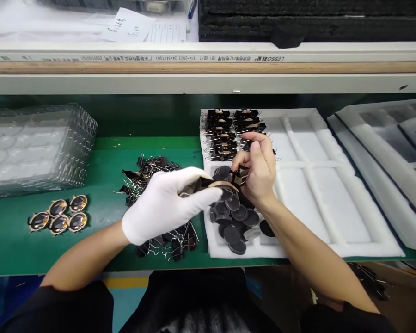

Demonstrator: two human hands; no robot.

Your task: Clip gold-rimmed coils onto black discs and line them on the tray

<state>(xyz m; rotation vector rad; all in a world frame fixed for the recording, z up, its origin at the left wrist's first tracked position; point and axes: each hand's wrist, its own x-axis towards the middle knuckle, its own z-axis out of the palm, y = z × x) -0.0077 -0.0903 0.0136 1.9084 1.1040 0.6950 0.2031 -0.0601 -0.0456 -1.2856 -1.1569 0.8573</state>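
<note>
My left hand (pixel 175 201), in a white glove, pinches a thin gold-rimmed round piece (pixel 225 185) tilted nearly edge-on. A black clip shows at its left side, partly behind the gloved fingers. Bare, my right hand (pixel 260 171) has its fingers closed on a black binder clip (pixel 241 175) at the right edge of that piece. Whether the clip's jaws are on the rim cannot be made out. Below the hands, dark round discs (pixel 234 233) lie heaped in the white foam tray (pixel 333 222). Left of the tray spreads a pile of black binder clips (pixel 180 243).
Rows of clipped gold-rimmed pieces (pixel 225 137) fill the tray's far left compartment. Several gold-rimmed round pieces (pixel 58 224) with amber lenses lie on the green table (pixel 111 222). Clear plastic trays (pixel 38 148) are stacked left, more foam trays (pixel 377 152) right. A shelf edge (pixel 194 83) crosses behind.
</note>
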